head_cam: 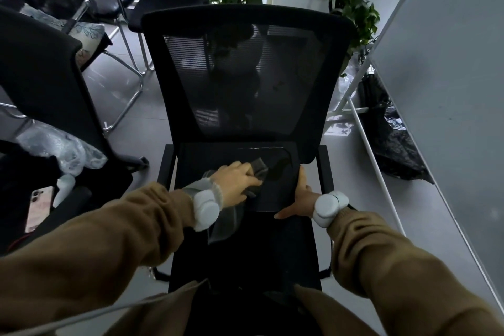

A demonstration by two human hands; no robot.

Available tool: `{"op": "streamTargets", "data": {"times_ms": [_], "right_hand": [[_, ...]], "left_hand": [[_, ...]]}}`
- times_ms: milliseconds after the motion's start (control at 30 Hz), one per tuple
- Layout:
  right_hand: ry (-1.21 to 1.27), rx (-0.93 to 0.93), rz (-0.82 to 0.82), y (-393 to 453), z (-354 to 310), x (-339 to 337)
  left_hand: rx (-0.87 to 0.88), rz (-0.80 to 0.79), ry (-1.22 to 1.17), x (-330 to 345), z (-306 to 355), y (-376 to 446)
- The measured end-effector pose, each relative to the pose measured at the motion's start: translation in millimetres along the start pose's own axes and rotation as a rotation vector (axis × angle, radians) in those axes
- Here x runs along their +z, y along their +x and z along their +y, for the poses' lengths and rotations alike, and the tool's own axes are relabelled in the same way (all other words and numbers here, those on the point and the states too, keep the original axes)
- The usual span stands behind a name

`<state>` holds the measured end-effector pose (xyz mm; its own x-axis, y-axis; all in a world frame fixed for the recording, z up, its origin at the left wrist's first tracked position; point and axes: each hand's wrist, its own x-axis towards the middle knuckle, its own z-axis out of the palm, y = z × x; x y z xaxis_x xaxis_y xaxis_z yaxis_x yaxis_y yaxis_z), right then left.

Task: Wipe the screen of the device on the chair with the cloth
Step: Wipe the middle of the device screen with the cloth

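The black mesh-backed chair (pixel 245 76) fills the middle of the room, and there on its seat lies the device (pixel 275 188), a dark flat slab, screen up, long side running away toward the backrest. The grey cloth (pixel 257 169) sits bunched on the screen's left part, its loose end trailing down off the near edge. Left hand (pixel 237 183) is on top of it, fingers (pixel 252 180) curled round the bunch and pressing it to the glass. Right hand (pixel 298 199) steadies the device at its right edge, fingers wrapped along the side, thumb across the near corner. The bare screen lies to the right of the cloth, so I'd guess the left hand sweeps toward the right one.
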<state>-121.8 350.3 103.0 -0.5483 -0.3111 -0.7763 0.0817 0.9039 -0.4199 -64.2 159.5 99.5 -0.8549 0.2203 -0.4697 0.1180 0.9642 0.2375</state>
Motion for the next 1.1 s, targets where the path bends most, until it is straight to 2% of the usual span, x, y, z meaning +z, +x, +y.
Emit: {"op": "streamTargets", "data": {"times_ms": [167, 367, 967, 1100], "right_hand": [[0.046, -0.033, 0.017, -4, 1, 3], [0.057, -0.033, 0.002, -7, 2, 3], [0.029, -0.004, 0.014, 1, -1, -1], [0.021, 0.008, 0.013, 3, 2, -1]], "left_hand": [[0.013, -0.063, 0.025, 17, 15, -30], [-0.082, -0.011, -0.026, 32, 25, -43], [-0.324, 0.239, -0.153, -17, -4, 50], [-0.361, 0.249, -0.163, -25, -9, 63]]}}
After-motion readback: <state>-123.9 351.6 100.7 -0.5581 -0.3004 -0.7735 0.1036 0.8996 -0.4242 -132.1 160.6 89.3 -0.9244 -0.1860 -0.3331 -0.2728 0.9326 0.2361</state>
